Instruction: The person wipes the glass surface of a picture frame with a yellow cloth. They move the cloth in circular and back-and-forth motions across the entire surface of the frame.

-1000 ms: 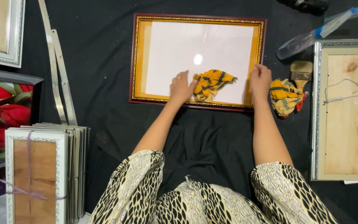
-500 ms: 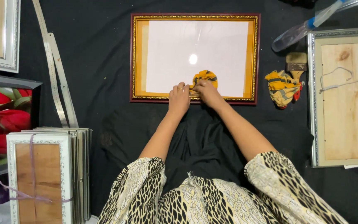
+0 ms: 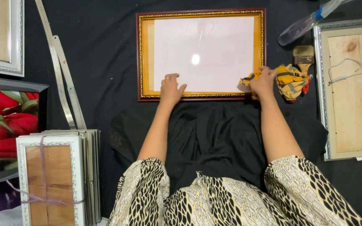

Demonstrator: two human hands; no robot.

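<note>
A tied stack of silver frames, metal strips, a brush and a spray bottle.

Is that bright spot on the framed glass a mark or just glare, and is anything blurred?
Head view: the spot looks like lamp glare on the gold frame; the right hand on the yellow cloth is slightly motion-blurred; the left hand is sharp.

Left hand flat, palm down, fingers together pointing away from body, thumb spread toward right hand. Right hand well apart from left, knuckles up, fingers curled closed in loose grip. Both forearms bare, extended forward, patterned sleeves at elbows.
</note>
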